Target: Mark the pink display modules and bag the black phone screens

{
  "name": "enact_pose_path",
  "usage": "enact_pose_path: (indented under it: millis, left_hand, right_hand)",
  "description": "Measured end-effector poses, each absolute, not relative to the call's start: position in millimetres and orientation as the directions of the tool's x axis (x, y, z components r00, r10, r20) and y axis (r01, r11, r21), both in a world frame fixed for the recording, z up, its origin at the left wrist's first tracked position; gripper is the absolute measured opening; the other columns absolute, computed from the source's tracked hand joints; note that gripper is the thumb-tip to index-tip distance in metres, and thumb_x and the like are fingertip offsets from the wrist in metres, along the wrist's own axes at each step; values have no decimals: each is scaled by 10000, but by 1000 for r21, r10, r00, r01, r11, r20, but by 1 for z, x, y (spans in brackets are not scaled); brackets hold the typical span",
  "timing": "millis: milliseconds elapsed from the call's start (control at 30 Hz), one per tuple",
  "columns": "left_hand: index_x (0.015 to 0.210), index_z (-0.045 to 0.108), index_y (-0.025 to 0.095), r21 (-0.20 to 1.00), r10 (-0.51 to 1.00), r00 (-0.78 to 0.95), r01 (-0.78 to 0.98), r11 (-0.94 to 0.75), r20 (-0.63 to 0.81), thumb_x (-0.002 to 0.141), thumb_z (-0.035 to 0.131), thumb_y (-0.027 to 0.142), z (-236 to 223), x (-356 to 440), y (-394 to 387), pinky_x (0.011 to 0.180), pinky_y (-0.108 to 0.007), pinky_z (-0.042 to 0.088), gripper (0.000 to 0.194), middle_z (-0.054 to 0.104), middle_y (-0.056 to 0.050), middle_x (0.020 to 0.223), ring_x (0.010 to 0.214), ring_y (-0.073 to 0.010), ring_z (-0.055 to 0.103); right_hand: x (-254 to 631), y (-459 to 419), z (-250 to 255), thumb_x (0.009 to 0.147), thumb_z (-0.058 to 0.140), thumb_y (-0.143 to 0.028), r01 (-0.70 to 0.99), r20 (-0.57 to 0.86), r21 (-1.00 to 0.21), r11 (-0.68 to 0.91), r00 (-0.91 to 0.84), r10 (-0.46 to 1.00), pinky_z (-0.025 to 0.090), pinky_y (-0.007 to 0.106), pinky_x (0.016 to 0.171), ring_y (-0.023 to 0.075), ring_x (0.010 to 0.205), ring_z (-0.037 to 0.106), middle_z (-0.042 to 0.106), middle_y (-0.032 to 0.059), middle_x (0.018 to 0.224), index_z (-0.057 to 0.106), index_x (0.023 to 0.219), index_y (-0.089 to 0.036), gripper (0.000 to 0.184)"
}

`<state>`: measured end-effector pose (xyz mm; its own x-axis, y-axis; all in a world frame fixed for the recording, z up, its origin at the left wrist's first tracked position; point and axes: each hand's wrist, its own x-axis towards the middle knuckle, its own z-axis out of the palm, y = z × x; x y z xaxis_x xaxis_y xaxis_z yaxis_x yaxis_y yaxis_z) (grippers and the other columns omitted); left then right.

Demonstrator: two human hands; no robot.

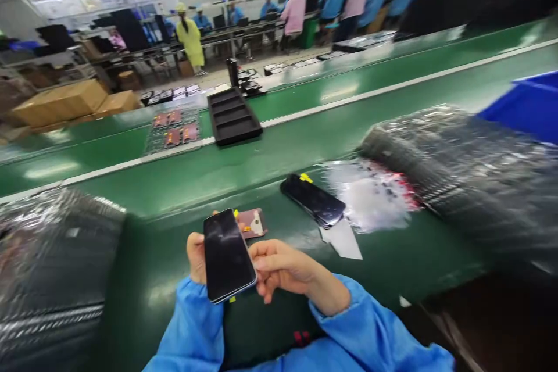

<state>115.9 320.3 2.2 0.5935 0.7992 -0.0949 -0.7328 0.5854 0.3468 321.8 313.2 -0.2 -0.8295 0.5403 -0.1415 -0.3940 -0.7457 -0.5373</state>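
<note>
A black tray (pixel 239 136) lies left of what is probably a blue bin (pixel 525 106).

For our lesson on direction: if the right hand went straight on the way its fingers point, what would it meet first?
Most likely the phone held in the left hand: the right hand is at the phone's edge, though whether they touch is hard to tell.
</note>
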Motion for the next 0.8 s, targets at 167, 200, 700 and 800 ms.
enact_pose_path:
  millis: [167, 200, 700, 800]
  left_hand:
    - [1393, 479, 109, 352, 826, 553, -756, 553, -109, 745, 511, 398, -8, 120, 320, 844, -373, 517, 710, 726, -137, 1150, 946, -288, 706]
    - [1383, 488, 109, 351, 821, 562, -751, 559, -104, 748, 500, 404, -10, 122, 320, 845, -372, 517, 700, 722, -139, 1160, 956, -286, 704]
    - [1347, 544, 252, 329, 876, 477, -817, 473, -72, 766, 517, 389, -21, 121, 317, 1059, -492, 392, 598, 673, -62, 1279, 1106, -300, 655]
    - [1318, 575, 261, 339, 886, 460, -824, 454, -67, 773, 512, 363, -18, 121, 317, 1043, -468, 421, 558, 635, -63, 1335, 1133, -294, 643]
  right_hand:
    - [326, 303, 6, 749, 788, -266, -386, -130, -517, -764, -847, 515, 613, 252, 517, 163, 617, 713, 692, 37, 734, 604, 935, -112, 303]
    - [325, 303, 6, 752, 785, -264, -381, -128, -517, -766, -851, 509, 614, 254, 519, 166, 621, 716, 695, 40, 743, 600, 933, -115, 299]
    - [328, 299, 11, 730, 801, -225, -354, -118, -546, -759, -865, 488, 618, 269, 551, 189, 699, 725, 670, 26, 813, 543, 1052, -153, 419]
    - [329, 298, 12, 735, 794, -211, -363, -123, -549, -753, -856, 502, 619, 269, 575, 180, 732, 723, 668, 48, 911, 549, 1054, -149, 407]
